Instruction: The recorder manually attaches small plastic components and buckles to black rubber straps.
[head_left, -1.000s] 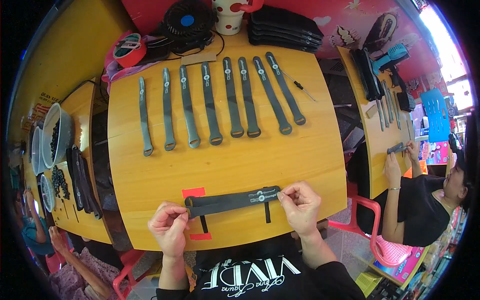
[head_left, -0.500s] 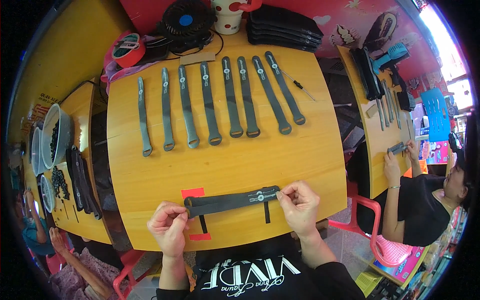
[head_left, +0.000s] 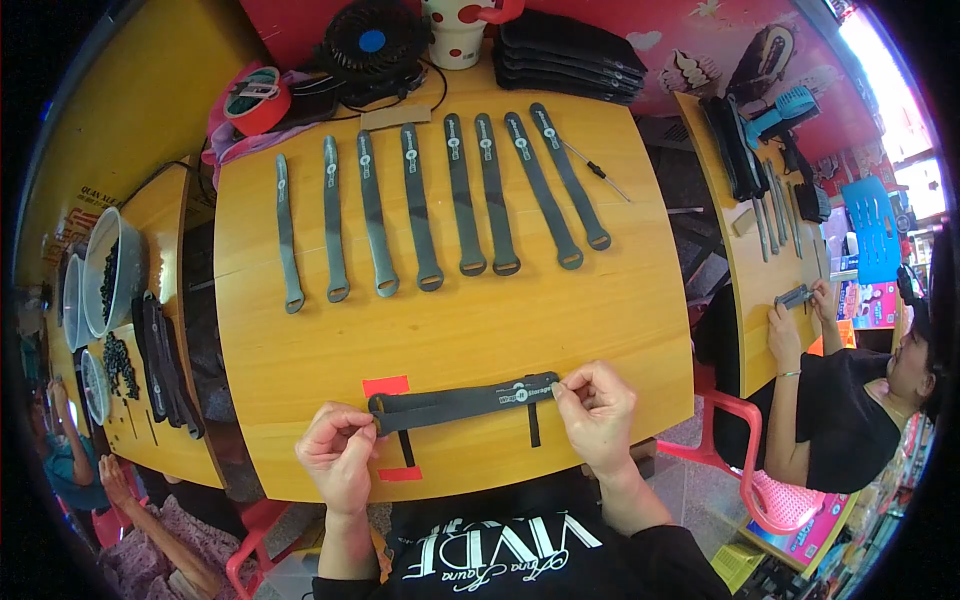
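Note:
A dark grey hook-and-loop strap (head_left: 455, 404) with a white printed mark stretches sideways between my hands near the table's front edge. My left hand (head_left: 338, 450) pinches its slotted left end. The rounded right end sits between the thumb and fingers of my right hand (head_left: 598, 412). Beneath the strap are two short black strips (head_left: 535, 428) on the table, and red tape pieces (head_left: 386, 385) beside the left one. Several similar straps (head_left: 418, 210) lie in a spread row farther back, their slotted ends toward me.
The yellow wooden table (head_left: 300, 350) also holds a thin pointed tool (head_left: 597, 170), a black fan (head_left: 370, 45), a red tape roll (head_left: 257, 105) and a stack of black straps (head_left: 567, 58). A person (head_left: 850, 400) works at the right table; bowls (head_left: 115, 270) stand on the left one.
Almost nothing differs: both hands keep their pinch on the strap in the same place, with only a very slight shift of the right hand.

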